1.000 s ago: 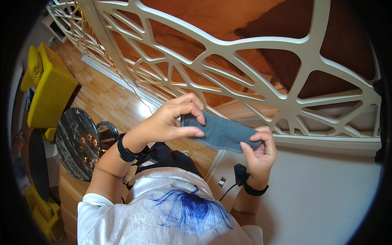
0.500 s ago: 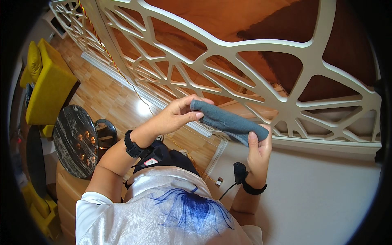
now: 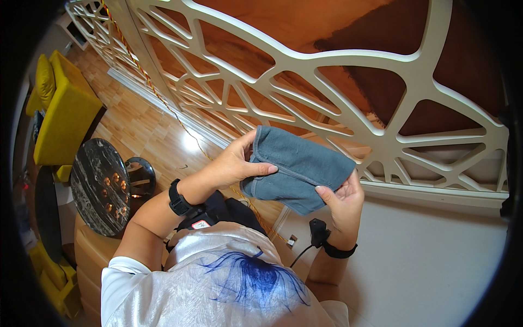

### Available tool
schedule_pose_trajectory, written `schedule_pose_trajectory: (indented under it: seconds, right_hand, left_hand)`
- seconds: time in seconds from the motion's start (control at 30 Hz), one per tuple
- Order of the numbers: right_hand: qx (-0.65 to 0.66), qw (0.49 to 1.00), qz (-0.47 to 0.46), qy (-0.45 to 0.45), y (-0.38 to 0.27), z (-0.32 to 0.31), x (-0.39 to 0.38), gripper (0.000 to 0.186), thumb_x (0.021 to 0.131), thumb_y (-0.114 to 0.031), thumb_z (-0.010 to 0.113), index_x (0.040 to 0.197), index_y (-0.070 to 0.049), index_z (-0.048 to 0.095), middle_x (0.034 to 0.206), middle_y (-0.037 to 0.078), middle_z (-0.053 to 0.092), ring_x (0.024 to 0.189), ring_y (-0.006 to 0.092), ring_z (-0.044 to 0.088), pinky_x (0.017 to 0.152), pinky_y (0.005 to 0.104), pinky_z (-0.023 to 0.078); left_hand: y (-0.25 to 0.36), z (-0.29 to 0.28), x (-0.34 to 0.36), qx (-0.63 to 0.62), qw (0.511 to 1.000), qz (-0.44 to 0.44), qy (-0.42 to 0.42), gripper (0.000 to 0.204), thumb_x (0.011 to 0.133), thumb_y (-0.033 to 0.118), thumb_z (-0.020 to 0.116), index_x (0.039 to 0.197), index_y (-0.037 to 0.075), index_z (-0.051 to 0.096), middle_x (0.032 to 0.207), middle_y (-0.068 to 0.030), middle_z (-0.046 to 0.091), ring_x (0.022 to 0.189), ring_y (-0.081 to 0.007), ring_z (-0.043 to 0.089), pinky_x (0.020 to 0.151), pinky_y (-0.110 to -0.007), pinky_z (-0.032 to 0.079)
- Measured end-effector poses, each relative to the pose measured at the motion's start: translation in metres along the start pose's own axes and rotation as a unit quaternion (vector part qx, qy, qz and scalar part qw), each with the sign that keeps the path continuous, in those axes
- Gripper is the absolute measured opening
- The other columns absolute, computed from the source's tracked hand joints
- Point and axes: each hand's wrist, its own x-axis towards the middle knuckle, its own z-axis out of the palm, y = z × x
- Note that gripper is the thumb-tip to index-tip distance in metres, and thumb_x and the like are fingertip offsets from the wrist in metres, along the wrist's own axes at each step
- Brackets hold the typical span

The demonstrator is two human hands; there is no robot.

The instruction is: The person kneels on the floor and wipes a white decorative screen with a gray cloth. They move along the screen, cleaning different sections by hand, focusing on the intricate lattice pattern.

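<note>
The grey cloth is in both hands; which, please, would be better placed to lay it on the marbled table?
Probably the left hand: it holds the end of the cloth nearer the table; the right hand holds the far end.

The cloth is soft-looking fabric with a matt, faintly textured face and small creases. The shirt is a thin, crinkled textile with a silky sheen. The wrist straps look like matt plastic or rubber. The lattice appears smooth and painted, with a slight satin shine. The floor looks like wood boards, glossy enough to throw back a bright glare. The table is polished, veined like marble, and reflects points of light. The chair seems velvety, the sofa smooth like leather. The rope looks like twisted fibre.
</note>
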Motion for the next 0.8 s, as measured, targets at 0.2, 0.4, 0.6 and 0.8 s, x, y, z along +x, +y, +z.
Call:
schedule_pose_trajectory:
  seconds: [0.2, 0.4, 0.6, 0.8]
  right_hand:
    - [-0.062, 0.995, -0.055, -0.05, 0.004, -0.01, -0.002, 0.03, 0.078, 0.014, 0.067, 0.105, 0.002, 0.065, 0.117, 0.018, 0.062, 0.105, 0.0209, 0.062, 0.093, 0.0322, 0.049]
    - [-0.045, 0.995, -0.057, -0.073, 0.005, -0.013, -0.006, 0.034, 0.075, 0.023, 0.05, 0.087, 0.0, 0.071, 0.107, 0.016, 0.065, 0.094, 0.0207, 0.064, 0.081, 0.0278, 0.05]
    - [-0.179, 0.974, -0.09, -0.105, 0.001, -0.015, -0.007, 0.046, 0.065, 0.021, 0.038, 0.086, 0.002, 0.073, 0.094, 0.016, 0.066, 0.087, 0.0208, 0.062, 0.08, 0.0262, 0.047]
    - [-0.146, 0.983, -0.068, -0.09, 0.007, -0.01, -0.004, 0.035, 0.067, 0.016, 0.038, 0.08, 0.003, 0.068, 0.095, 0.015, 0.062, 0.088, 0.0221, 0.058, 0.083, 0.0277, 0.044]
  left_hand:
    - [0.003, -0.016, 0.004, 0.073, 0.986, 0.107, -0.103, 0.036, 0.083, 0.003, 0.075, 0.117, 0.005, 0.064, 0.119, -0.0086, 0.063, 0.114, -0.0174, 0.058, 0.098, -0.031, 0.048]
    - [-0.004, -0.025, 0.002, -0.038, 0.992, 0.066, -0.1, 0.013, 0.089, 0.004, 0.066, 0.1, 0.009, 0.069, 0.125, -0.0149, 0.061, 0.107, -0.0225, 0.064, 0.092, -0.037, 0.054]
    - [-0.001, -0.031, -0.005, -0.116, 0.99, 0.006, -0.086, 0.026, 0.098, 0.019, 0.054, 0.119, 0.007, 0.061, 0.124, -0.0105, 0.06, 0.116, -0.0208, 0.058, 0.099, -0.037, 0.048]
    - [-0.015, -0.02, -0.01, -0.172, 0.98, -0.104, -0.006, 0.054, 0.095, 0.043, 0.061, 0.133, 0.007, 0.052, 0.126, -0.0095, 0.058, 0.119, -0.0195, 0.055, 0.099, -0.035, 0.047]
